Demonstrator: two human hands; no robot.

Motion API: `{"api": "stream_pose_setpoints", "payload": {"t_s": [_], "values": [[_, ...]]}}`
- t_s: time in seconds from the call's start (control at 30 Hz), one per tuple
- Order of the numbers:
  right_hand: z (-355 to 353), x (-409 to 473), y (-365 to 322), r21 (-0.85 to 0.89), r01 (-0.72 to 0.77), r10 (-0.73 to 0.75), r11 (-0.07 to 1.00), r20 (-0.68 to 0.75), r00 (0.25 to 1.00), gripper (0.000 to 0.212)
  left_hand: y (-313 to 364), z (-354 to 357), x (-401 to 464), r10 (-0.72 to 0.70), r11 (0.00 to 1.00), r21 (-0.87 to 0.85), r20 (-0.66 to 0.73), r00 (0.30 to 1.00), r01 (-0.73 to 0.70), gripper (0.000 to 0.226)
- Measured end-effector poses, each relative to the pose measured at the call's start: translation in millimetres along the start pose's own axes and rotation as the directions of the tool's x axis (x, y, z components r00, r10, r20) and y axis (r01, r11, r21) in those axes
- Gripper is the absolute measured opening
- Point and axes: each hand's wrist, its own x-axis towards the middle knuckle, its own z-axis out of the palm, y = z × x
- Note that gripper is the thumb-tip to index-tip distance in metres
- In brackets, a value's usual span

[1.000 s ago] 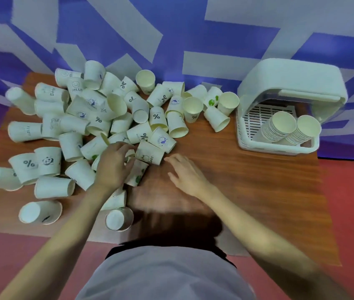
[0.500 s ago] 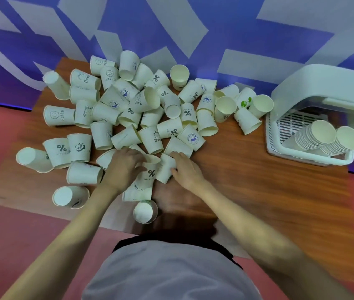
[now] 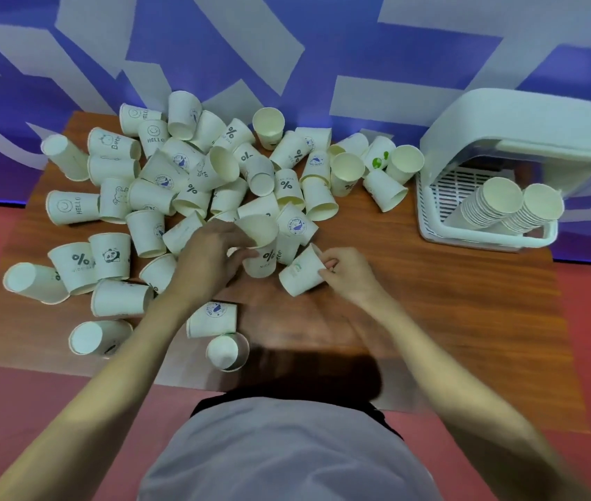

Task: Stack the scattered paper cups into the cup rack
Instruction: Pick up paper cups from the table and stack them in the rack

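Paper cups: left hand (image 3: 211, 260) clamps the percent-sign cup (image 3: 263, 260), right hand (image 3: 350, 271) pinches a tilted cup (image 3: 301, 273).

The paper cups (image 3: 185, 189) are matt off-white, printed with dark and blue ink. My table (image 3: 431, 320) has a reddish wood-grain top with a smooth, faintly shiny finish. The cup rack (image 3: 510, 132) is smooth white plastic with a slotted grid floor. My shirt (image 3: 287, 457) is plain grey matt cloth.
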Motion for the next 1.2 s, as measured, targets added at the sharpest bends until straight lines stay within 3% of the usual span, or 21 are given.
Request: {"api": "stream_pose_setpoints", "payload": {"t_s": [0.2,0.43,0.6,0.9,1.2], "values": [[-79.7,-31.3,49.7,-0.034,-0.029,0.018,0.999,-0.286,0.958,0.011,66.1,39.7,32.1,0.09,0.989,-0.119,-0.003,0.996,-0.09,0.013],[-160.0,-70.9,103.4,-0.092,0.013,-0.057,0.996,-0.49,0.87,0.011,143.9,88.0,73.5,0.242,0.955,-0.176,-0.014,0.97,-0.241,0.011],[-212.2,-85.7,136.7,-0.095,-0.035,-0.029,0.995,-0.602,0.798,0.015,189.5,122.4,110.8,0.287,0.94,-0.182,-0.039,0.957,-0.289,0.013],[-296.4,-60.1,167.8,-0.163,-0.043,-0.092,0.986,-0.733,0.674,0.02,270.3,158.6,188.3,0.368,0.908,-0.145,-0.172,0.914,-0.393,0.014],[-294.4,-30.3,198.2,-0.242,-0.172,-0.041,0.955,-0.682,0.73,0.018,277.1,198.5,207.8,0.467,0.871,-0.126,-0.092,0.88,-0.475,0.012]]}}
